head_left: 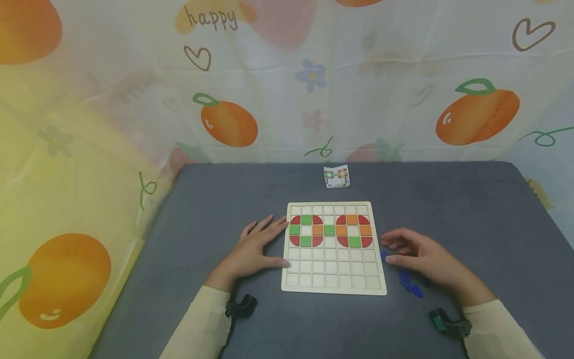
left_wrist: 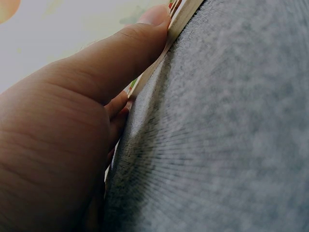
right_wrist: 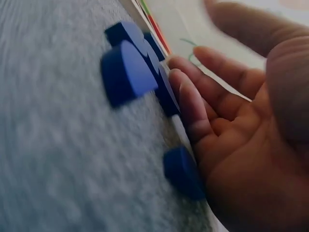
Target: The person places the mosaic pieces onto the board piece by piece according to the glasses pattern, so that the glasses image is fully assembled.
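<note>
A square white grid board [head_left: 334, 282] lies on the dark table, its upper rows set with red, green and orange pieces in two rounded ring shapes joined by a green square. At its left edge rests my left hand [head_left: 251, 252], fingers extended; the thumb [left_wrist: 145, 34] touches the board's rim in the left wrist view. My right hand [head_left: 423, 257] hovers just beyond the right edge, fingers loosely bent, with nothing seen between them. Several blue pieces [head_left: 417, 290] lie beside and below it. Close up, one curved-sided blue piece [right_wrist: 137, 72] shows in the right wrist view.
A small printed card [head_left: 337, 183] with a similar coloured pattern lies behind the board. The grey-blue table [head_left: 215, 199] reaches back to a fruit-patterned cloth [head_left: 269, 75]. Both wrists wear black devices, the left one [head_left: 242, 306] near the board's lower left corner.
</note>
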